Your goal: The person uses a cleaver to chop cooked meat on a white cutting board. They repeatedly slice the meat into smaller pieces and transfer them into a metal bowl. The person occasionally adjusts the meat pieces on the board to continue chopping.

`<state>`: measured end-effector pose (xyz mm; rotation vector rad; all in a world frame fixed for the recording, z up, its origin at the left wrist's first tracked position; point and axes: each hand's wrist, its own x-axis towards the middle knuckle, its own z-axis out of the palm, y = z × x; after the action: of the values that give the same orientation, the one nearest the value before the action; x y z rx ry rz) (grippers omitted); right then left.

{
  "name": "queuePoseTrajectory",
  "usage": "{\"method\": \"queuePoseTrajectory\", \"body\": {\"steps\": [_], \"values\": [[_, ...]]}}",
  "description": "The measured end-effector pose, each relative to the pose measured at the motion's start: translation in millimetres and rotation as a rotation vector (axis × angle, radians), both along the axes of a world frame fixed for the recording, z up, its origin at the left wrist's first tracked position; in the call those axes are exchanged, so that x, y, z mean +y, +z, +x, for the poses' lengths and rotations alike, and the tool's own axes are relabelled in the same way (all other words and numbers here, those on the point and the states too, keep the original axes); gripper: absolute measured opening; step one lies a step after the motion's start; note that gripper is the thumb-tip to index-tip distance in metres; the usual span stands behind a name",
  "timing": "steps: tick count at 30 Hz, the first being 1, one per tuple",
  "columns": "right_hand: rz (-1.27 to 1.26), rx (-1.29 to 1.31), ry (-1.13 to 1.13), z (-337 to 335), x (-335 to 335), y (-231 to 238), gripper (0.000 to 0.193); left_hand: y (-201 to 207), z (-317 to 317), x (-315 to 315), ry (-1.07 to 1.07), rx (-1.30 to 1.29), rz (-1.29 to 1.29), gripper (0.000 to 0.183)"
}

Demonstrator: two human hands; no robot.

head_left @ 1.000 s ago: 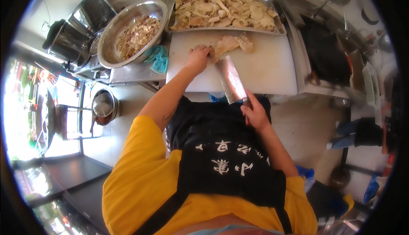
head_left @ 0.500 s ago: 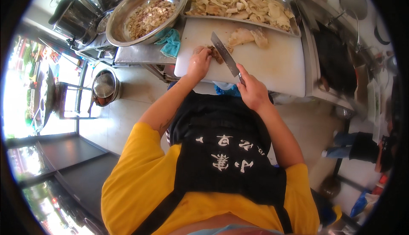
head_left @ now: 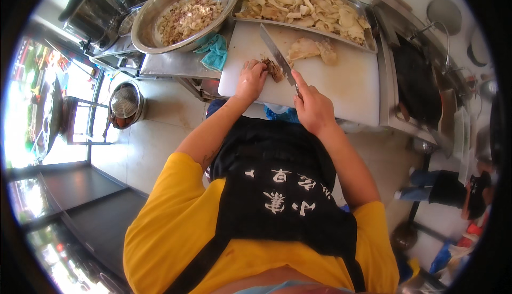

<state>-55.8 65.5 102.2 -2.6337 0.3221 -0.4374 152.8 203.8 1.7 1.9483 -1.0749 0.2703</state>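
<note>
On the white cutting board [head_left: 346, 89] lies a brown piece of cooked meat [head_left: 273, 70]. My left hand [head_left: 250, 78] presses on its left side with fingers curled against it. A kitchen knife [head_left: 277, 53] is in my right hand [head_left: 314, 105], gripped by the handle, its long blade slanting up and to the left just right of the meat. Whether the edge touches the meat I cannot tell. Farther back on the board rests a pale chunk of cooked meat [head_left: 312, 51], apart from both hands.
A metal tray [head_left: 298, 26] of sliced pale meat stands behind the board. Left of it is a large steel bowl [head_left: 145, 27] of chopped pieces. A teal cloth [head_left: 214, 52] hangs at the counter edge. Right is a dark stove area [head_left: 418, 78]; another person [head_left: 448, 187] stands farther off.
My right hand and the knife have shifted slightly up and left. More of the brown meat shows beside the blade. My left hand keeps its place on the meat.
</note>
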Motion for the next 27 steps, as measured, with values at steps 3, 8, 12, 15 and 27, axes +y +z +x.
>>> {"method": "queuePoseTrajectory", "body": {"steps": [3, 8, 12, 15, 27], "values": [[-0.019, 0.121, 0.037, 1.2, 1.0, -1.5, 0.068, -0.6, -0.9, -0.4, -0.006, 0.019, -0.040, 0.016], [-0.046, 0.089, 0.051, 5.8, -3.9, -0.9, 0.069, -2.0, 0.4, -0.4, 0.005, -0.035, -0.026, 0.014], [-0.004, 0.221, 0.040, 3.3, -3.5, -0.2, 0.072, -1.5, 0.4, 0.7, 0.003, 0.002, -0.045, 0.012], [-0.051, 0.129, 0.070, 3.0, -3.4, -0.9, 0.070, 0.6, -0.2, 1.3, -0.012, -0.021, -0.038, 0.010], [-0.032, 0.039, 0.064, 4.9, 0.9, -6.4, 0.070, -2.8, -3.9, 4.5, 0.053, -0.018, 0.035, 0.006]]}}
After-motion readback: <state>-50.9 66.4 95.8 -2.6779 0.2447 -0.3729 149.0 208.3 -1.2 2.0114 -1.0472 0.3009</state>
